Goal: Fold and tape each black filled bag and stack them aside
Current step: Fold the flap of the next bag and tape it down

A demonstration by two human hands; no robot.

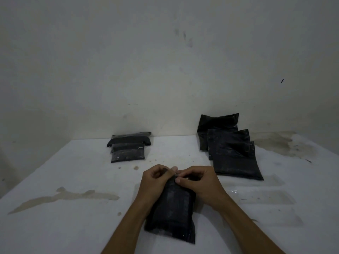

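Observation:
A black filled bag (171, 211) lies on the white table (64, 171) in front of me, its far end under my hands. My left hand (156, 178) and my right hand (198, 180) meet at that far end, fingers curled and pinching the folded top edge. Something thin and clear, maybe tape, shows between the fingertips; I cannot tell for sure. At the back left sits a pile of folded black bags (128, 147). At the back right, three unfolded black bags (231, 149) overlap, the rearmost leaning against the wall.
A grey-white wall (165, 61) rises right behind the table's far edge. Brown stains mark the table at the left (69, 196) and back right (277, 142). A small clear scrap (232, 191) lies to the right of my right hand.

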